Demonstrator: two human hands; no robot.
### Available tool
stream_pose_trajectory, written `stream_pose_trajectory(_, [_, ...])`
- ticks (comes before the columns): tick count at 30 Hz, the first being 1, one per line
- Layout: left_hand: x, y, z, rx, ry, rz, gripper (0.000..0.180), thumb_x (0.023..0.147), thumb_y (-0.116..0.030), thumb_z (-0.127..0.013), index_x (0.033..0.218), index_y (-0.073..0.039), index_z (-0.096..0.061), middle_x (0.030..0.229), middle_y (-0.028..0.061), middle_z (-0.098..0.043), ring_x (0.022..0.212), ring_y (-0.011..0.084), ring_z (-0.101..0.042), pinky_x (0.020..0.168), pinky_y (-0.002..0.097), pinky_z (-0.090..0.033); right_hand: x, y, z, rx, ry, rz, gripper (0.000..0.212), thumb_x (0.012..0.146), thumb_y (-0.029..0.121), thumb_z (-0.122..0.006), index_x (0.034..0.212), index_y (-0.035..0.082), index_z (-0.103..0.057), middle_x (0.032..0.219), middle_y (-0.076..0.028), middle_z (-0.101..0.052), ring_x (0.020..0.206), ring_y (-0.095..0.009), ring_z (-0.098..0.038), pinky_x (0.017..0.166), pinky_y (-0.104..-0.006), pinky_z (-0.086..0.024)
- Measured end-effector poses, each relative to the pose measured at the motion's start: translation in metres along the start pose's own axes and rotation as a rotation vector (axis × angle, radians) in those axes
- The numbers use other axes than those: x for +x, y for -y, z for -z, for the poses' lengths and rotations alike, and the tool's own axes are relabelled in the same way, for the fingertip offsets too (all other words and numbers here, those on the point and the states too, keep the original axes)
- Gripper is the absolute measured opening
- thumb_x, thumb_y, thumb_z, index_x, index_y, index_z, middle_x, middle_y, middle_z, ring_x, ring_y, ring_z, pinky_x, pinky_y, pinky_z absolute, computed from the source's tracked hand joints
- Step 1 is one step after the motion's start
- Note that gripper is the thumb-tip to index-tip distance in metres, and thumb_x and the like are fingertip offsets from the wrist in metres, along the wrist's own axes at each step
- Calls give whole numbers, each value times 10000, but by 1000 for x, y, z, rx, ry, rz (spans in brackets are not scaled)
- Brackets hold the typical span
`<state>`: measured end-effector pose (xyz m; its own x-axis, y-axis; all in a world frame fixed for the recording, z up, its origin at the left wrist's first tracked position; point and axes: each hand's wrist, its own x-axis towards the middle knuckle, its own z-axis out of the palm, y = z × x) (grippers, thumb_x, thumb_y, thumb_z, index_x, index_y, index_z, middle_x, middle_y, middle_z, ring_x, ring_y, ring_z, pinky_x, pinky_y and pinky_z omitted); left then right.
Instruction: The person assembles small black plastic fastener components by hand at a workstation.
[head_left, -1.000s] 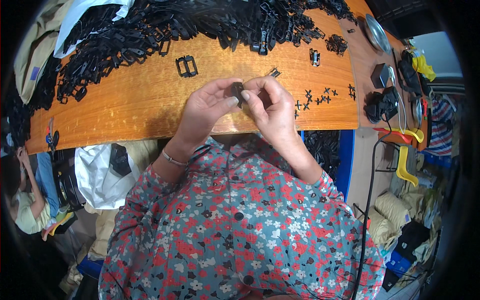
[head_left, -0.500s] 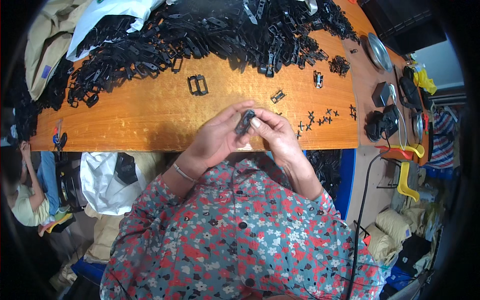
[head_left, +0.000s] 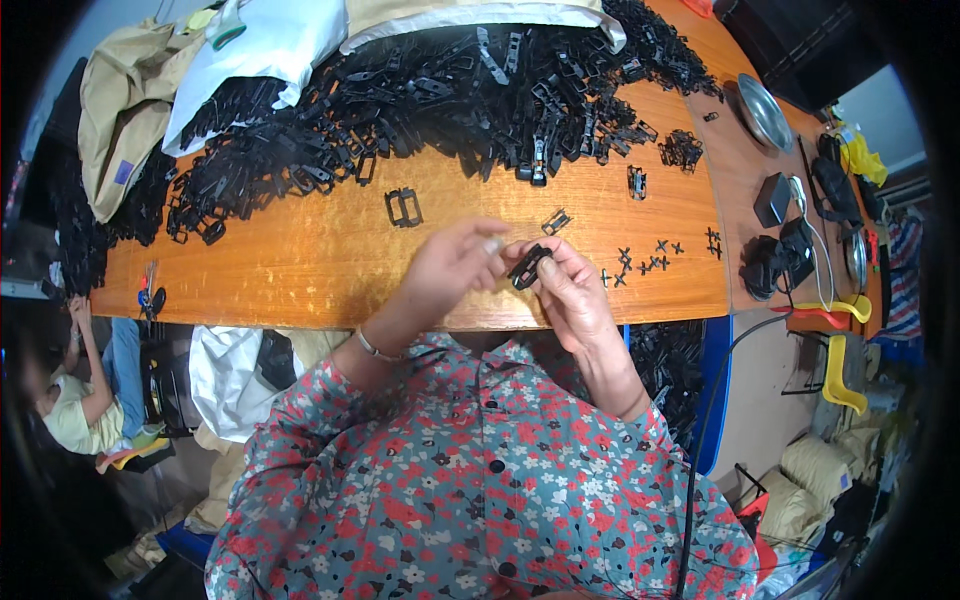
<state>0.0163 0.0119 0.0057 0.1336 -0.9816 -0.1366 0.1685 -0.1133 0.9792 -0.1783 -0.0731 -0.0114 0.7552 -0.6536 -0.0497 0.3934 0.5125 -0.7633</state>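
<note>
Between the thumb and fingers of my right hand (head_left: 575, 295) is a small black plastic frame (head_left: 530, 268), tilted above the table's near edge. My left hand (head_left: 450, 268) is just left of it, apart from the part. Motion smears its fingers, and a pale spot shows at their tips; I cannot make out whether something is held there. On the table beyond my hands lie a black rectangular frame (head_left: 404, 208) and a smaller black frame (head_left: 556, 221). Right of my right hand are several small black cross-shaped pieces (head_left: 645, 263).
A big heap of black plastic parts (head_left: 430, 100) covers the table's far side, with white sacking (head_left: 265, 50) over it. At the right are a metal bowl (head_left: 764, 112), a black box (head_left: 772, 200) and cables. Another person (head_left: 85, 400) sits at far left.
My left hand has come away from the black plastic frame and moved left. My right hand keeps the frame, now turned more sideways. The whole view has shifted slightly.
</note>
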Motion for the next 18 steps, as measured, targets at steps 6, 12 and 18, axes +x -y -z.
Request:
stream_pose_trajectory(6, [55,-17,40,1177,-315,-553,291,902,10,-619,1179,-64,-670,975,170,-632,925,392,-643,827,469,-540,-12,7,1,29,9,-37,298,1050,247,-655,1204,-5,-621,1156,-150,-720,988,-234,-735,922,-360,-585])
stream_pose_trajectory(12, [86,-21,51,1423,-281,-622,228,861,16,-617,1077,-47,-654,970,155,-588,977,355,-628,824,457,-537,-21,2,-17,-5,-20,-128,245,1080,193,-591,1209,-15,-609,1077,-146,-718,821,-207,-742,774,-325,-623])
stream_pose_trajectory(18, [80,-22,36,1503,-193,-519,199,913,-21,-571,1084,-41,-671,998,142,-597,974,344,-641,829,446,-538,-19,-3,-15,-74,-48,-174,287,1086,232,-588,1242,-10,-578,1090,-145,-710,788,-195,-762,752,-301,-643])
